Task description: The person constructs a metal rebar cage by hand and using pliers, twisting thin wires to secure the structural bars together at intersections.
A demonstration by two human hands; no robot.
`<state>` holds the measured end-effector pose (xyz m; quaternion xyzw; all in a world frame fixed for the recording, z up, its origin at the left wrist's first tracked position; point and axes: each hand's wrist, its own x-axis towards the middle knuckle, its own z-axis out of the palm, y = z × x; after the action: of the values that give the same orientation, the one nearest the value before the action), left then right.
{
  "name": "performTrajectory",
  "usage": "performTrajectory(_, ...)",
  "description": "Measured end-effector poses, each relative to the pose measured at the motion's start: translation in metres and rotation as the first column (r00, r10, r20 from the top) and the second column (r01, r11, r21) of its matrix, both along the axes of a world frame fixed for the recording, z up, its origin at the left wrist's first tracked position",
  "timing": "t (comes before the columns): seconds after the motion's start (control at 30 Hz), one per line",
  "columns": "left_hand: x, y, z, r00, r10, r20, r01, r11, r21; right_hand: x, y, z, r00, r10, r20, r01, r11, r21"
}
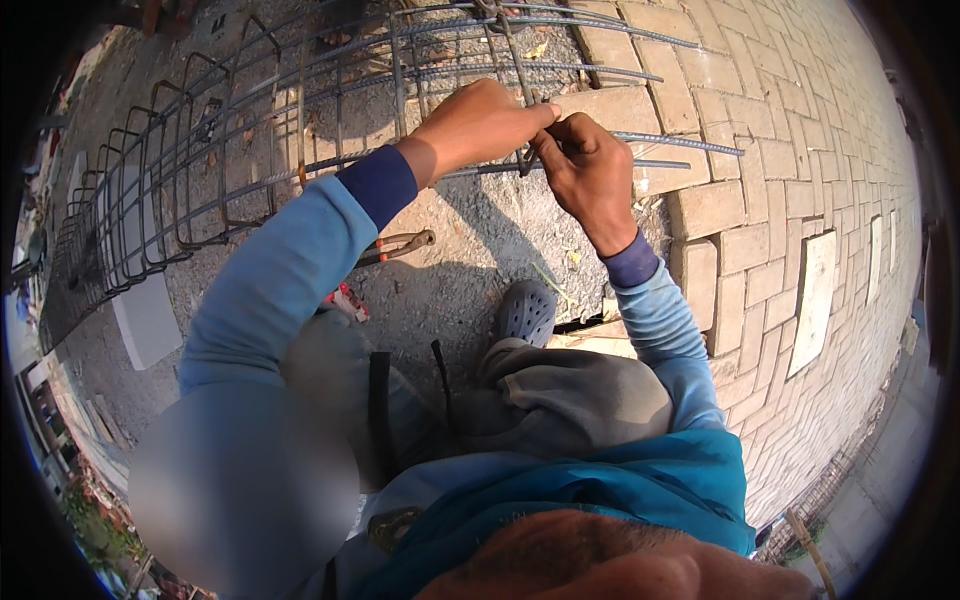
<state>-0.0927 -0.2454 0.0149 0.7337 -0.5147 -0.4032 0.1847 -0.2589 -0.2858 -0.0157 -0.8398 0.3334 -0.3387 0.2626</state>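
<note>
Your left hand (480, 125) and right hand (585, 165) pinch together at one stirrup (522, 150) of the largely assembled rebar cage (250, 130), its end bars beyond your hands bare.

Rusty rebar cage (250, 130), long bars ringed by square stirrups, lying horizontal over gravel, near-end stirrup (522, 120) pinched at a bar crossing.

Fingertips (535, 125) hide the rebar joint (522, 158) (wire unclear); lower left corner blurred.
</note>
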Motion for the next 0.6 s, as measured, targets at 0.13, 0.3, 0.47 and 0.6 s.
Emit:
performTrajectory(0.13,-0.002,-0.006,-0.011,0.991,0.062,-0.119,-0.065,0.998,-0.021,0.003,0.004,0.006,1.0,0.003,0.026,-0.003,1.0,-0.016)
performTrajectory(0.3,-0.013,-0.011,0.009,0.999,0.032,0.038,-0.035,0.996,0.079,0.001,0.006,0.009,1.0,0.006,0.021,-0.005,0.997,-0.077)
performTrajectory(0.47,-0.011,-0.01,0.015,0.966,-0.114,0.23,0.119,0.993,-0.007,0.001,0.006,0.009,0.998,0.043,0.05,-0.036,0.991,-0.128)
performTrajectory(0.6,-0.007,-0.013,0.005,0.999,-0.042,0.002,0.041,0.985,0.168,0.001,0.005,0.01,0.998,0.053,0.047,-0.047,0.991,-0.122)
